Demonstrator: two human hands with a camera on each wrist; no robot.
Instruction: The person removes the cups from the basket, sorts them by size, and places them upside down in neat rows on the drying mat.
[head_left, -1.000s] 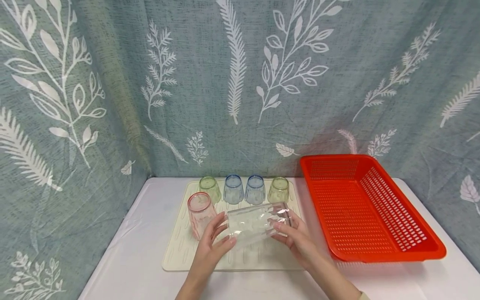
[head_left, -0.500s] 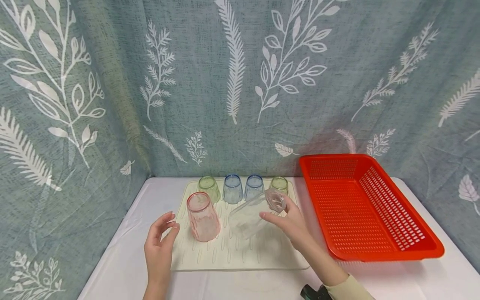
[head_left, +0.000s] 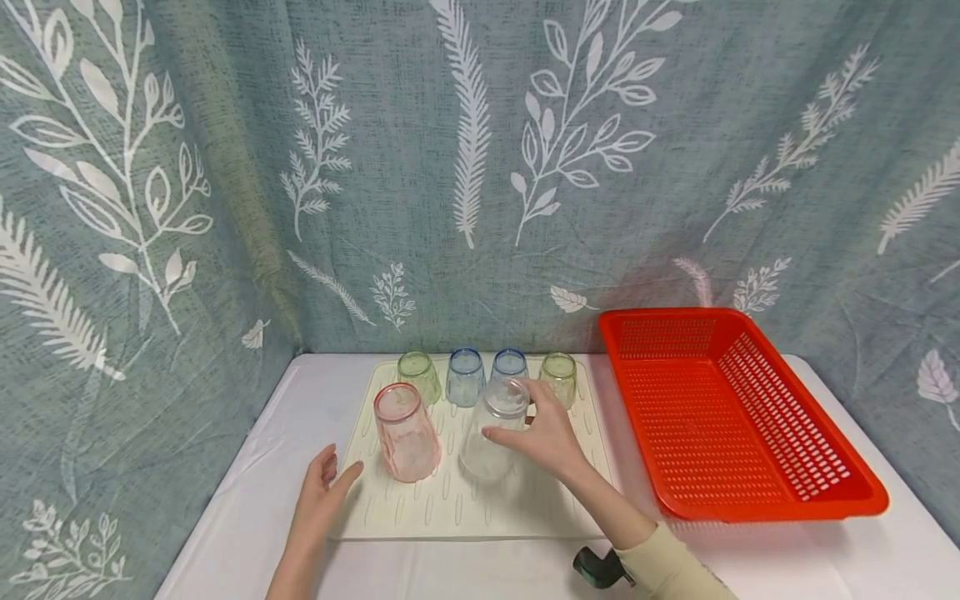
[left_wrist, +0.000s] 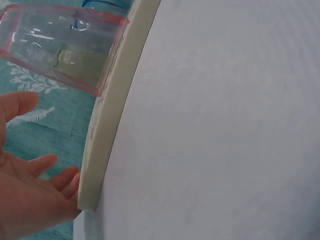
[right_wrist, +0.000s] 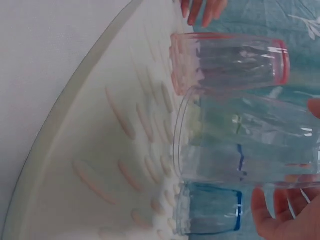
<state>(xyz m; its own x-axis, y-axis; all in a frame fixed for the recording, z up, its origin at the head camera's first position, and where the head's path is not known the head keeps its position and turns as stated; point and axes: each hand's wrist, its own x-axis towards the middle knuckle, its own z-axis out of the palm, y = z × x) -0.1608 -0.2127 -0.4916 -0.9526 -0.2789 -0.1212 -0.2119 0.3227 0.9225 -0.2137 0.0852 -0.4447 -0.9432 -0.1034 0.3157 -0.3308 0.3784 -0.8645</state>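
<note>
My right hand (head_left: 551,433) grips a clear drinking glass (head_left: 487,454) near its base, thumb on the near side. The glass is upside down, and its wide rim is at the cream draining tray (head_left: 420,521); in the right wrist view the rim (right_wrist: 179,135) looks level with the tray surface. Left of it, a pink glass (head_left: 408,450) stands inverted. My left hand (head_left: 318,496) holds nothing, fingers relaxed, beside the tray's front left part. In the left wrist view this hand (left_wrist: 35,185) lies near the tray edge (left_wrist: 107,130).
Along the tray's back stand a green glass (head_left: 418,382), a blue glass (head_left: 466,383), another blue glass (head_left: 510,363) and another green glass (head_left: 559,383), all inverted. A red perforated basket (head_left: 652,450) is on the right. A dark object (head_left: 597,568) shows by the right sleeve.
The clear glass, sideways in both hands earlier, has turned upside down and come down to the tray in my right hand. My left hand let go and moved left.
</note>
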